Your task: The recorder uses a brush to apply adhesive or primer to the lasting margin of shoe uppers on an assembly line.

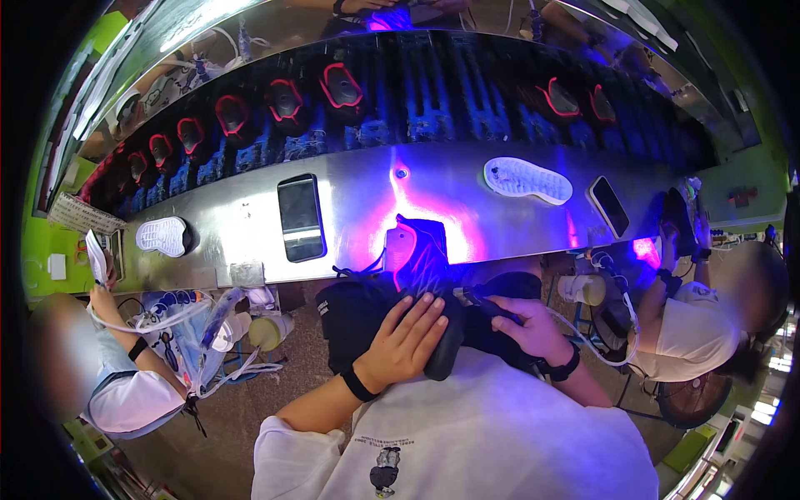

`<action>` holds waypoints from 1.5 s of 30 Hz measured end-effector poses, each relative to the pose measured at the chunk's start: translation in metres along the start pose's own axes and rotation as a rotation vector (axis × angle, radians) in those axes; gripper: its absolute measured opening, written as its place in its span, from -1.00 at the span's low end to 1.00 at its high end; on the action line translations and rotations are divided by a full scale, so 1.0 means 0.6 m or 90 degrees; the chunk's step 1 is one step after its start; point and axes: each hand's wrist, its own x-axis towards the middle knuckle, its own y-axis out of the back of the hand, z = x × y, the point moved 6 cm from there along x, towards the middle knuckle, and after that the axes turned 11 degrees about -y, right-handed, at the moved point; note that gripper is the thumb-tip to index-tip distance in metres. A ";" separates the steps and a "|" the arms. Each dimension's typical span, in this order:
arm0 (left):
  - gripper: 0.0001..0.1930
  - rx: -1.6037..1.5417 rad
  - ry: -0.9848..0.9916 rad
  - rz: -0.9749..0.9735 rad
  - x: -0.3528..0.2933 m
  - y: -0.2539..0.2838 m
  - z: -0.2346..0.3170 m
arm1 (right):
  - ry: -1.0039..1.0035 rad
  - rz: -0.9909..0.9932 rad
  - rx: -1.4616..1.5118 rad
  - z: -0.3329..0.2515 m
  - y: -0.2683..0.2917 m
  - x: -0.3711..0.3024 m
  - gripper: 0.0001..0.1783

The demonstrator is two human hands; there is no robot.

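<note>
A black shoe upper (427, 258) with a red-pink lit lining rests across my lap at the table's front edge, its far end under bright violet light. My left hand (404, 340) is laid over its near part, fingers slightly bent, holding it; the thumb is hidden. A dark rounded part of the shoe shows just right of that hand. In my right hand (530, 330), closed around the handle, is a dark brush (483, 302) with a pale metal-like band. Its tip points left at the side of the shoe, and I cannot tell whether it touches.
On the metal table (350, 175) lie a phone (301, 218), a white sole (528, 181), another sole (162, 237) and a second phone (608, 206). Beyond runs a dark conveyor (425, 92) carrying several shoe uppers. Co-workers sit left and right, near tubs (271, 331) and hoses.
</note>
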 end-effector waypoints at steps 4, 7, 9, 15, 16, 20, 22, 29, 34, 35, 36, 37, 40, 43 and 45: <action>-0.60 0.001 0.002 0.007 0.005 -0.001 0.001 | -0.061 0.007 -0.031 0.002 0.023 0.046 -0.55; -0.59 0.002 0.008 0.009 0.012 0.000 0.003 | -0.003 0.055 -0.023 -0.004 0.027 0.094 -0.56; -0.58 0.003 0.014 0.007 0.018 0.002 0.005 | -0.010 0.039 -0.013 0.002 0.029 0.096 -0.57; -0.54 -0.032 0.051 0.015 0.042 0.001 0.008 | -0.066 -0.023 0.077 0.005 0.036 0.025 -0.57; -0.53 -0.029 0.059 0.011 0.045 -0.003 0.009 | -0.074 -0.042 0.096 0.004 0.037 0.008 -0.55; -0.47 -0.024 0.069 -0.014 0.067 -0.012 0.018 | -0.063 -0.020 0.064 0.005 0.052 -0.026 -0.53; -0.37 0.000 0.054 -0.006 0.077 -0.021 0.022 | -0.061 -0.010 0.079 0.009 0.058 -0.036 -0.53; -0.20 0.004 0.102 0.006 0.123 -0.020 0.038 | -0.035 0.021 0.137 0.011 0.074 -0.060 -0.51; -0.19 0.015 0.122 0.000 0.148 -0.028 0.039 | -0.018 0.031 0.141 0.015 0.088 -0.076 -0.54; -0.19 0.018 0.124 -0.008 0.157 -0.027 0.040 | -0.010 0.033 0.145 0.017 0.089 -0.079 -0.55; -0.19 0.019 0.127 -0.016 0.165 -0.026 0.040 | -0.011 0.031 0.148 0.020 0.090 -0.082 -0.55; -0.19 0.018 0.128 -0.019 0.172 -0.026 0.040 | -0.011 0.040 0.152 0.023 0.091 -0.086 -0.55; -0.19 0.038 0.125 -0.040 0.188 -0.034 0.036 | -0.015 0.048 0.183 0.030 0.089 -0.098 -0.55; -0.18 0.056 0.125 -0.036 0.200 -0.041 0.031 | -0.041 0.043 0.247 0.031 0.088 -0.119 -0.54; -0.15 0.056 0.121 -0.028 0.210 -0.047 0.026 | -0.068 0.042 0.285 0.036 0.084 -0.132 -0.53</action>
